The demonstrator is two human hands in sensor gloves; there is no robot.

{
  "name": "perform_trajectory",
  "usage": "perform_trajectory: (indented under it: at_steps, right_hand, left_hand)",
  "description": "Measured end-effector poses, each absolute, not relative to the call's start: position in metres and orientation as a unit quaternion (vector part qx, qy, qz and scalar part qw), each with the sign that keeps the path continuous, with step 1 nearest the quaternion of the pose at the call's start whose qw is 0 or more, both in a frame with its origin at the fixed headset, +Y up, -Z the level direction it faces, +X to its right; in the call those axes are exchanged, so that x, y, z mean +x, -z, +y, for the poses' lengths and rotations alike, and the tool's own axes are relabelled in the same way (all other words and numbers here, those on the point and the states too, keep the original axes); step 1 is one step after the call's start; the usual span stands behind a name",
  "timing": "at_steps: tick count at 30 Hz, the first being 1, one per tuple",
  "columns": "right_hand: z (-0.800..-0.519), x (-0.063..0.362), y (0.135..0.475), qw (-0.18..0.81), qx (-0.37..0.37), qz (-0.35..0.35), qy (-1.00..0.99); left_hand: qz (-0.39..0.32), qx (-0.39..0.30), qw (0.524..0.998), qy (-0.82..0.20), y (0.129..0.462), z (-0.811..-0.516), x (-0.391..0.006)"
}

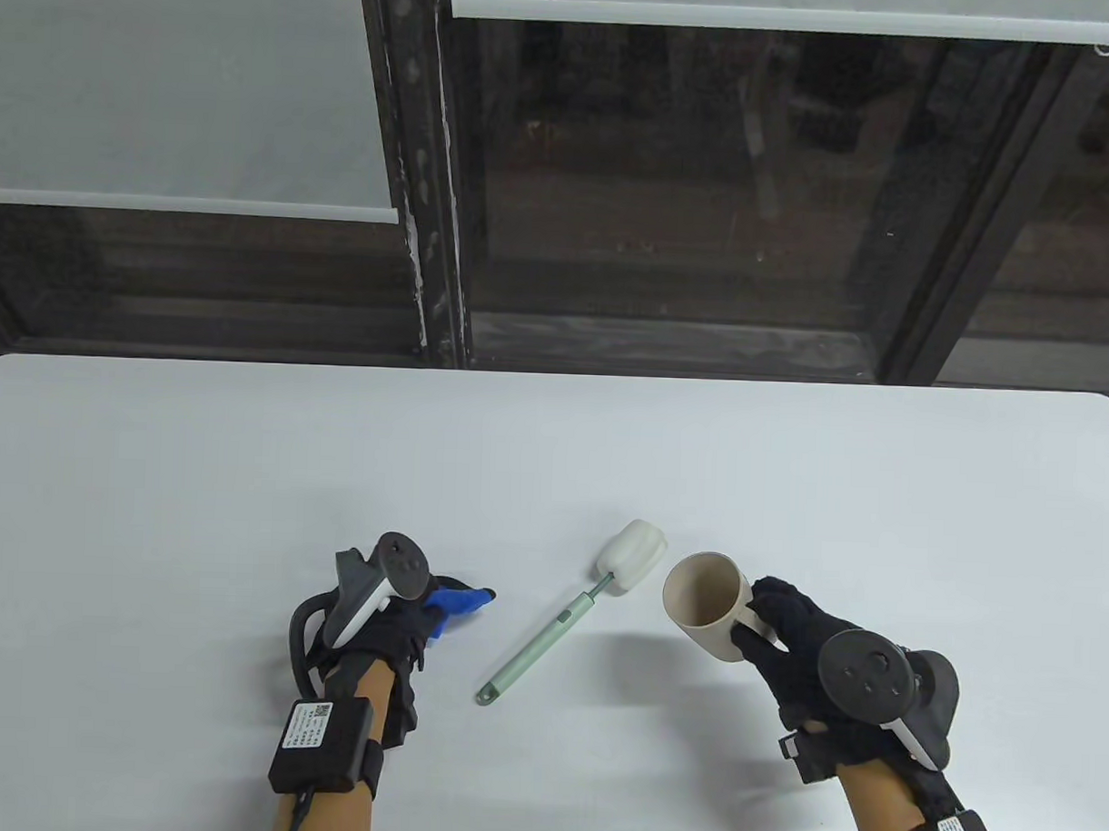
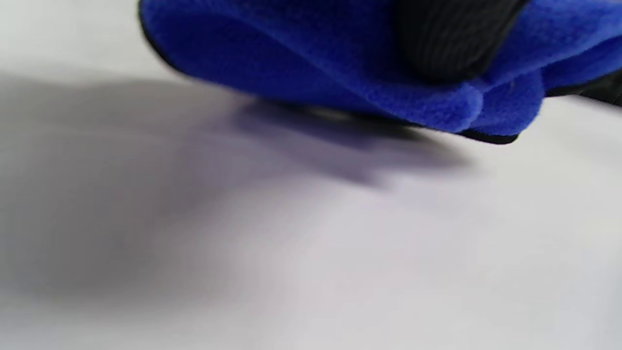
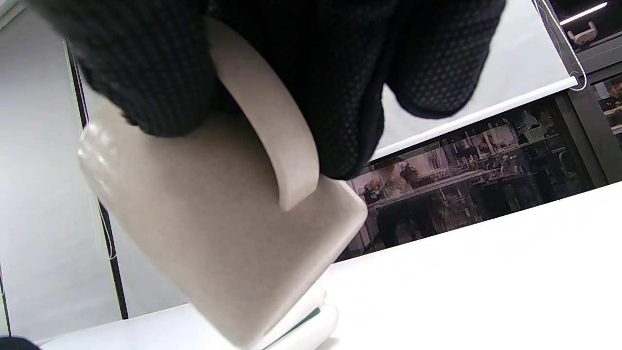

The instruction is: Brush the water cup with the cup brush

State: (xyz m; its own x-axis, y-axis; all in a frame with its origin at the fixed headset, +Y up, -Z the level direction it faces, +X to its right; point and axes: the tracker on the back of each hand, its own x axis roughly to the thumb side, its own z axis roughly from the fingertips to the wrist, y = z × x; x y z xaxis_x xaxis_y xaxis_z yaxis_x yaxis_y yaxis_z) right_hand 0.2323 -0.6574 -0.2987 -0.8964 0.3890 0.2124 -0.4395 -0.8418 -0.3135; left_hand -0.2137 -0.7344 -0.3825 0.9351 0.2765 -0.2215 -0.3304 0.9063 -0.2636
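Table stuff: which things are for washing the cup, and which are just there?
For the job:
- the beige cup, tilted, gripped at its handle by the right hand
- the cup brush, lying on the table, nobody holding it
- the left hand, resting near the brush

Just there:
- the white table
- the window blinds behind

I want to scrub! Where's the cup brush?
In the table view the cup brush lies flat on the white table, between the left hand and the cup that the right hand holds.
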Motion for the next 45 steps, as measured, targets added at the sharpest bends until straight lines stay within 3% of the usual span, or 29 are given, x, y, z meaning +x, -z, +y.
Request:
perform_trajectory:
  at_steps: [4,11,21,26,29,33,39,45]
  right_hand:
    - [-0.656,0.228,0.296,0.234,0.077,-0.175,-0.953]
    - [-0.653,0.213,0.290,0.274,0.103,-0.146,-0.945]
    - [-0.651,0.194,0.283,0.356,0.145,-0.083,-0.919]
    - [-0.653,0.185,0.282,0.397,0.163,-0.051,-0.902]
    - [-0.656,0.180,0.283,0.425,0.183,0.003,-0.887]
    - [-0.659,0.177,0.283,0.447,0.187,0.028,-0.874]
    - [-0.651,0.164,0.273,0.386,0.212,-0.001,-0.898]
    - [-0.645,0.140,0.255,0.246,0.210,-0.114,-0.939]
  left_hand:
    - [0.068,-0.108,0.951,-0.282,0.366,-0.712,-0.221]
    - [0.004,-0.071,0.855,-0.515,0.334,-0.685,-0.208]
    - [-0.102,-0.063,0.762,-0.637,0.302,-0.682,-0.166]
    - [-0.168,-0.047,0.775,-0.607,0.293,-0.676,-0.140]
    - [-0.218,-0.048,0.753,-0.620,0.289,-0.678,-0.123]
    - [-0.226,-0.029,0.743,-0.629,0.285,-0.679,-0.112]
    - [-0.223,-0.057,0.786,-0.573,0.288,-0.686,-0.102]
    - [-0.173,-0.023,0.851,-0.496,0.282,-0.685,-0.095]
